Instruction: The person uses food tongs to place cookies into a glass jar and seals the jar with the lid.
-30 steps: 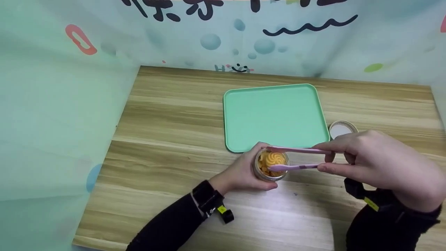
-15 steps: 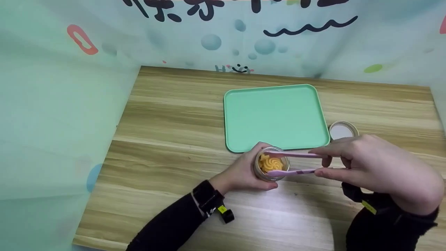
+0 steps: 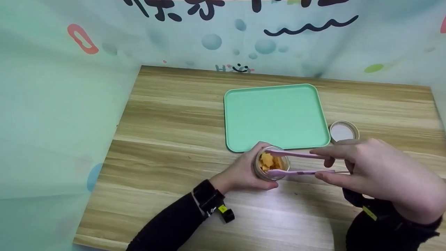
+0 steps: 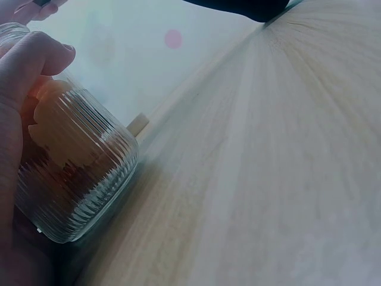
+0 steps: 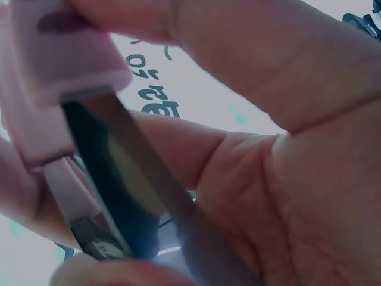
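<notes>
My left hand [image 3: 244, 172] wraps round a ribbed clear glass jar [image 4: 89, 155] from its left side, with the thumb near the rim. Orange swirl-moulded pieces [image 3: 267, 160], like small cookies, lie inside the open jar. My right hand [image 3: 376, 170] holds a pair of tongs [image 3: 296, 153] with pink ends between thumb and fingers. Their two tips are spread apart in the jar's mouth, one on either side of the orange pieces. Up close in the right wrist view, the tongs' shiny metal arm [image 5: 119, 155] runs out of a pink end.
Beyond the jar lies a mint-green tray [image 3: 275, 118] on the wood-grain table [image 3: 167, 139]. A round lid [image 3: 343, 131], inner side up, sits by the tray's right edge, close to my right hand. Printed cloth [image 3: 52, 122] walls the left and back.
The round swirl face that showed on top in the jar has gone from view, and jagged orange pieces show instead. The tongs' tips have shifted slightly towards me; the left hand keeps its place.
</notes>
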### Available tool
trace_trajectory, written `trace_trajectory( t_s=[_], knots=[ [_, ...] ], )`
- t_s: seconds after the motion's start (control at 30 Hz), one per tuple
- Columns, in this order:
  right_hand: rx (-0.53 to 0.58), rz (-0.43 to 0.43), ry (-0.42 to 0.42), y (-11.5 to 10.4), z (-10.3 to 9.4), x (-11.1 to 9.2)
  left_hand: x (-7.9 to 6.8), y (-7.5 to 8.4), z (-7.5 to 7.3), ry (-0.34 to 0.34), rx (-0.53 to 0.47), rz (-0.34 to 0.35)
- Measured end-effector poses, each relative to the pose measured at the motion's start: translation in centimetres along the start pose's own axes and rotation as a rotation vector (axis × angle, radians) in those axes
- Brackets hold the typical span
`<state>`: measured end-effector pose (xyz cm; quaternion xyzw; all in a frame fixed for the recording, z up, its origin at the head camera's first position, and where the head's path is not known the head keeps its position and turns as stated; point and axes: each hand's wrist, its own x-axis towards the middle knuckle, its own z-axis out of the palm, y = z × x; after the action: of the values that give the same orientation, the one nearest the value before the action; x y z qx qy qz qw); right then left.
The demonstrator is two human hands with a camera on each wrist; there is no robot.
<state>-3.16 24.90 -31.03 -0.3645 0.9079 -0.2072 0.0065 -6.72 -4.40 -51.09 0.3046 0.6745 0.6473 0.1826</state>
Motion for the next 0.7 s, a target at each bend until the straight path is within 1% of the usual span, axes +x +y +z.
trace_trajectory(
  t_s=[0.03,0.17,0.23,0.37,0.47,0.57,0.67,0.7],
  knots=[
    [0.002,-0.005,0.004,0.0,0.0,0.0,0.0,0.0,0.0,-0.001,-0.004,0.0],
    [0.001,0.029,-0.003,-0.1,-0.2,-0.1,0.0,-0.1,0.0,-0.006,-0.011,-0.004],
    [0.003,0.035,0.007,-0.1,-0.3,-0.1,0.0,-0.1,0.0,-0.005,0.0,0.001],
    [0.012,0.005,0.065,0.0,-0.4,-0.1,0.0,-0.1,-0.1,-0.001,0.019,0.021],
    [0.022,-0.001,0.097,0.0,-0.4,0.0,0.0,-0.1,0.0,-0.003,0.006,0.028],
    [0.022,0.03,0.11,0.1,-0.5,0.5,0.0,0.0,0.0,0.001,-0.006,0.012],
    [0.01,0.104,0.087,0.6,-0.5,1.2,0.0,-0.1,0.1,0.01,-0.008,-0.003],
    [0.01,0.136,0.068,1.0,-0.5,1.6,0.0,0.0,0.1,0.012,-0.01,-0.004]
  ],
)
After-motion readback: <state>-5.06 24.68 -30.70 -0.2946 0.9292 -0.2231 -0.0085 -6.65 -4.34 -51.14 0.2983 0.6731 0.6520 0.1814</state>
